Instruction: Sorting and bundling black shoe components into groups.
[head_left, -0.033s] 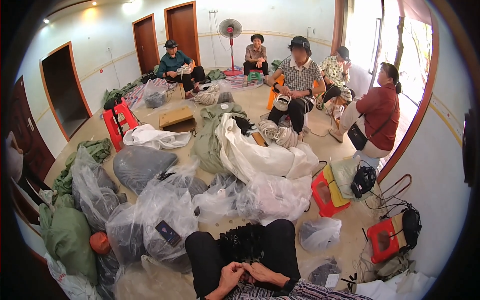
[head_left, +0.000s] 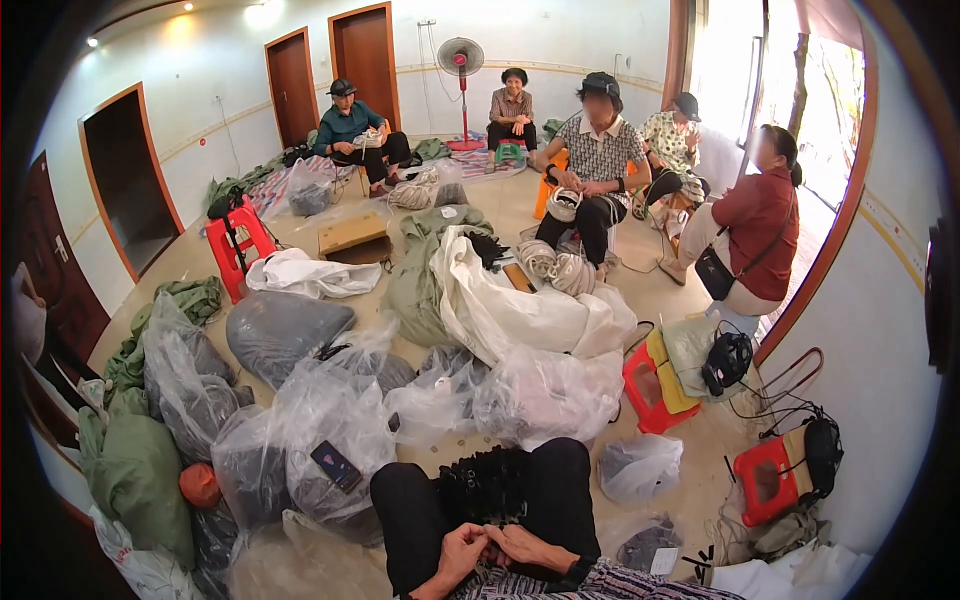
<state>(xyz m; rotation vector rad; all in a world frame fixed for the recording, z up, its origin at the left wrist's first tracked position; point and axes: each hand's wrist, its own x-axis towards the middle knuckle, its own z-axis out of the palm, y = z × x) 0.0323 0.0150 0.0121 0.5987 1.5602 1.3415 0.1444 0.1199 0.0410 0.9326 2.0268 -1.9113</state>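
Note:
My left hand [head_left: 462, 552] and my right hand [head_left: 524, 548] meet over my lap, their fingertips pinched together. Whatever they hold between them is too small and hidden to make out. A heap of small black pieces [head_left: 484, 482], perhaps strips or straps, lies across my lap just beyond the fingers, between my dark-trousered knees. To the left of my knees, a phone [head_left: 336, 466] with a lit screen rests on a clear plastic bag [head_left: 350, 425] with dark contents.
A white sack [head_left: 500, 315] and several filled bags lie ahead. Red stools [head_left: 655, 390] stand at right, one bearing a dark bag [head_left: 728, 362]. A cardboard box [head_left: 352, 238] lies further off. Several people sit around the room, one handling white cord [head_left: 565, 206]. A fan [head_left: 461, 75] stands behind.

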